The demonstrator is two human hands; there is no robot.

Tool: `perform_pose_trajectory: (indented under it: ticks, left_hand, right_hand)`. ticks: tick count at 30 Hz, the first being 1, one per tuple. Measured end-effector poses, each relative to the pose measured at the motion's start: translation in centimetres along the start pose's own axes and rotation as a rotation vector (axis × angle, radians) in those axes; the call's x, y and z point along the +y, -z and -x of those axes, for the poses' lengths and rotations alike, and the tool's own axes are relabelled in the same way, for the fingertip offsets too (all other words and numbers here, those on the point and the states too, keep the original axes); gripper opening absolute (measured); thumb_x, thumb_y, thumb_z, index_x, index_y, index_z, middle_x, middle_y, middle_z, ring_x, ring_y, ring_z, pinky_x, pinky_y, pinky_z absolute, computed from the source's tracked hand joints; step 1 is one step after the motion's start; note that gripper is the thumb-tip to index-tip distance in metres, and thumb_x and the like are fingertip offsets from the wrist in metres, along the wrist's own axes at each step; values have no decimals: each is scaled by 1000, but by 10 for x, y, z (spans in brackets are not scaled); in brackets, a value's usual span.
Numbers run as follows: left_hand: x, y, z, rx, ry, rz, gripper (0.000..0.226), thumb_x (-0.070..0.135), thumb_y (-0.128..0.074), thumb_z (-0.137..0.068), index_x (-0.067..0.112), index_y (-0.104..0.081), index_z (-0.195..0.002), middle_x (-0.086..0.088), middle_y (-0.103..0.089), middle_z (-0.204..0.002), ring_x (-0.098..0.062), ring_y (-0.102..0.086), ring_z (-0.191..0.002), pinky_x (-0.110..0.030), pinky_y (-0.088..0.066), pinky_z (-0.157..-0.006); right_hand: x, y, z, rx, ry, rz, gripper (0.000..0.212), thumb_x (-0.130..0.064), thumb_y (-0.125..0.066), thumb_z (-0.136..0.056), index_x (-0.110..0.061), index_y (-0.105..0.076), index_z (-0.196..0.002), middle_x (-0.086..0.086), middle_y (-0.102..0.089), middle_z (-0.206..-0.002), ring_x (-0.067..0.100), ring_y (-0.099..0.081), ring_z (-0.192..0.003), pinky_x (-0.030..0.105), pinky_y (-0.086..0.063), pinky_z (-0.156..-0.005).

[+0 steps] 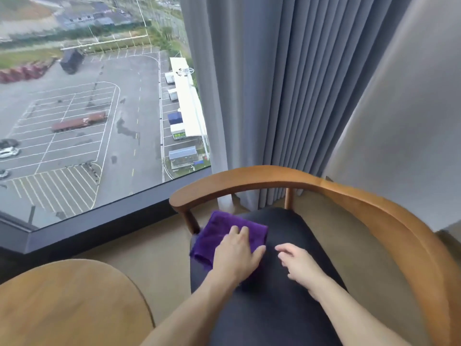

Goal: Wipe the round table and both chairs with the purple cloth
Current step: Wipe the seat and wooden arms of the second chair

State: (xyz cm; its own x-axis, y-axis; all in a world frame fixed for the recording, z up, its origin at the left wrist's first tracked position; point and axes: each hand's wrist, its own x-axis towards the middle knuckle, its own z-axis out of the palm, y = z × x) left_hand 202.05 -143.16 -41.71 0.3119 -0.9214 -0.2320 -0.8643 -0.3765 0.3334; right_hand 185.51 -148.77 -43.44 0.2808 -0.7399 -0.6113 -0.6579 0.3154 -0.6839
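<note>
Folded purple cloth [225, 234] was pressed flat by left hand [235, 257], fingers released, on wooden chair's dark seat [287, 295]; right hand [300, 265] hovered just right, fingers loosely curled, grasping nothing.

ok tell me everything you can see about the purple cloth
The purple cloth is a deep violet, soft, towel-like fabric, folded into a flat rectangle. It lies on the front left corner of the chair's dark seat cushion, its left edge hanging slightly past the cushion, just below the end of the curved wooden armrest. The left hand presses flat on it with straight fingers, covering its near right part. The right hand is beside it and does not touch it.
</note>
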Motion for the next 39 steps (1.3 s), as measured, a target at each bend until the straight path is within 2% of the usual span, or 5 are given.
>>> perform_pose_trajectory:
  ticks: [6, 13, 25, 32, 39]
  left_hand:
    - [-49, -91, -55, 43, -12, -188, 65, 66, -37, -94, 30, -36, -149, -4, -28, -161, -28, -21, -149, -53, -23, -119]
    - [-64, -141, -86, 39, 33, -147, 87, 84, -16, -86, 37, -5, -158, -5, 6, -168, -30, 13, -153, -74, -1, -113]
    - [-62, -154, -89, 193, 31, -173, 60, 63, -26, -99, 37, -28, -153, -8, -20, -164, -34, -12, -152, -67, -15, -115]
    - [-39, -154, -68, 192, 96, -133, 93, 81, -32, -83, 23, -20, -156, -11, -16, -164, -33, -10, -151, -68, -12, -113]
    - [-30, -158, -87, 335, 63, -396, 44, 31, -58, -83, 13, -53, -123, -14, -55, -123, -35, -52, -106, -47, -42, -72]
  right_hand:
    - [52, -42, -73, 196, 137, 319, 37, -25, -51, -100, -27, -54, -136, -3, -56, -136, 18, -55, -122, 32, -44, -97]
    - [72, -61, -108, 434, 190, 695, 50, -35, -53, -98, -30, -40, -146, -7, -33, -157, 17, -29, -143, 41, -32, -111]
    - [78, -62, -114, 516, 257, 854, 49, -37, -60, -91, -29, -45, -137, -3, -42, -144, 23, -42, -128, 43, -37, -100]
    - [98, -58, -122, 581, 374, 843, 48, -42, -61, -88, -28, -51, -133, -3, -48, -138, 25, -45, -122, 45, -40, -94]
    - [98, -47, -118, 518, 451, 839, 49, -36, -63, -87, -25, -52, -134, -2, -50, -136, 25, -48, -120, 42, -40, -94]
